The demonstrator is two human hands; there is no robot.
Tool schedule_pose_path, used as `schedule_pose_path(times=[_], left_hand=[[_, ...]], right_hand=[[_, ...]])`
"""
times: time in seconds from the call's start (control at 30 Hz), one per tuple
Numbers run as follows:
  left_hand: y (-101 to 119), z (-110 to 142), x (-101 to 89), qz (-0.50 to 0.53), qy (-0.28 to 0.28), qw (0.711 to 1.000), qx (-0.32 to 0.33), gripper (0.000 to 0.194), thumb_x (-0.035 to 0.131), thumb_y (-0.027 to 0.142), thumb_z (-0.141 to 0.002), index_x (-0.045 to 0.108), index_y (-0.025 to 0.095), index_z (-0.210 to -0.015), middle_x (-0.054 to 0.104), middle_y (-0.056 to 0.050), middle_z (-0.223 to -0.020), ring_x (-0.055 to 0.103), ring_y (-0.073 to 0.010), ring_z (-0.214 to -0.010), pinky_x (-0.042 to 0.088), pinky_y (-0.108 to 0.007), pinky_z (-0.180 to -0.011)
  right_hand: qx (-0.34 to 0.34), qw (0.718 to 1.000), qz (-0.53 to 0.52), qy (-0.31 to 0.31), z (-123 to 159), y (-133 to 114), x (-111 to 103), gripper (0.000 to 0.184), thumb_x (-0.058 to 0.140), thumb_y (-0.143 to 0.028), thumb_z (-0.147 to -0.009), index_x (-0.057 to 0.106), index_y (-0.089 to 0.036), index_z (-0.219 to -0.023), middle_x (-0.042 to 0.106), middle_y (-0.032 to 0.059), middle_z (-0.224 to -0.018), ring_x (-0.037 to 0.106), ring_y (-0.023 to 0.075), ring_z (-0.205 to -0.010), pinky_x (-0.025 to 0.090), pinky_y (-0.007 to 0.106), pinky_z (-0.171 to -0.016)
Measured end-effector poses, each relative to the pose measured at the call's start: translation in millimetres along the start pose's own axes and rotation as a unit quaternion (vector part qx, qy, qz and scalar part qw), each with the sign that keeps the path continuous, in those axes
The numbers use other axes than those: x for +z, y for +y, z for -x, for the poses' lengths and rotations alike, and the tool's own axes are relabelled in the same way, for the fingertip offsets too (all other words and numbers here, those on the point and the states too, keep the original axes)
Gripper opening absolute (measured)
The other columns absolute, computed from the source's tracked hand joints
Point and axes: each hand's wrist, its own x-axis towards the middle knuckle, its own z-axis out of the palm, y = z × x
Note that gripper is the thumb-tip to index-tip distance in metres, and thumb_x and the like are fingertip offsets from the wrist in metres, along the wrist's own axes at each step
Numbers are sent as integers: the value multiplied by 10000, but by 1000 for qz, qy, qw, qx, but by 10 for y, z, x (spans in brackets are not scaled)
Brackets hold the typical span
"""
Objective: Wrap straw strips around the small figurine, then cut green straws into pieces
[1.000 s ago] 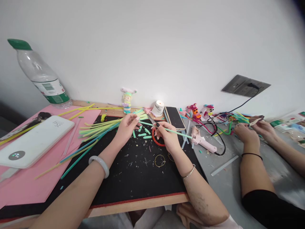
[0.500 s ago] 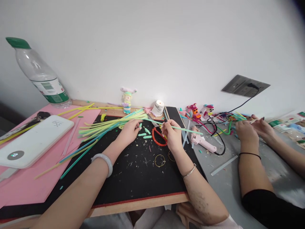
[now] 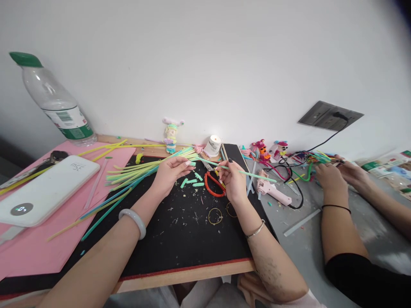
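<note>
My left hand (image 3: 173, 172) pinches a short green piece of pipe cleaner (image 3: 193, 164) between thumb and fingertips, above the black mat. In my right hand (image 3: 233, 179) is a long pale-green pipe cleaner (image 3: 258, 176), gripped near its middle, with its left end reaching close to my left fingertips. Several short green pieces (image 3: 198, 185) lie on the mat just below. Orange-handled scissors (image 3: 210, 188) rest beside my right hand, which partly covers them. To the left, a bundle of yellow, green and blue pipe cleaners (image 3: 135, 175) fans out.
Along the wall stand a small doll figure (image 3: 171, 136) and an upturned paper cup (image 3: 213, 146) near a phone (image 3: 236, 155). A pink glue gun (image 3: 272, 190) lies right, near a co-worker's hands (image 3: 332, 177). On the left are a power bank (image 3: 48, 188) and a bottle (image 3: 61, 102).
My left hand has let one short green piece drop onto the mat, moved slightly up and now pinches another. The long pipe cleaner has shifted slightly right.
</note>
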Motion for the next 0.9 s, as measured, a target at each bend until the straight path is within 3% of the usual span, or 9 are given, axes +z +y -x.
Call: schedule_pose_path(times=[0.3, 0.5, 0.9], left_hand=[[16, 36, 51, -33, -23, 999, 25, 390, 767, 278, -615, 625, 186, -967, 658, 26, -658, 659, -127, -641, 546, -258, -657], [-1, 39, 60, -41, -23, 998, 29, 285, 771, 307, -611, 666, 161, -832, 688, -15, -686, 669, -147, -643, 555, -278, -664], [7, 51, 61, -46, -19, 998, 32, 234, 775, 299, -613, 678, 143, -760, 710, -34, -684, 687, -159, -669, 548, -256, -659]], right_hand=[[11, 998, -23, -50, 18, -16, 10, 233, 530, -391, -790, 571, -168, -736, 602, 22, -649, 461, 90, -455, 323, 200, -391], [15, 997, -17, -75, 17, 12, 10, 267, 524, -407, -808, 594, -159, -740, 598, 23, -642, 465, 89, -451, 324, 201, -386], [6, 996, 3, -87, 37, -22, 36, 244, 623, -403, -761, 606, -159, -759, 594, 10, -639, 449, 71, -457, 334, 181, -378]])
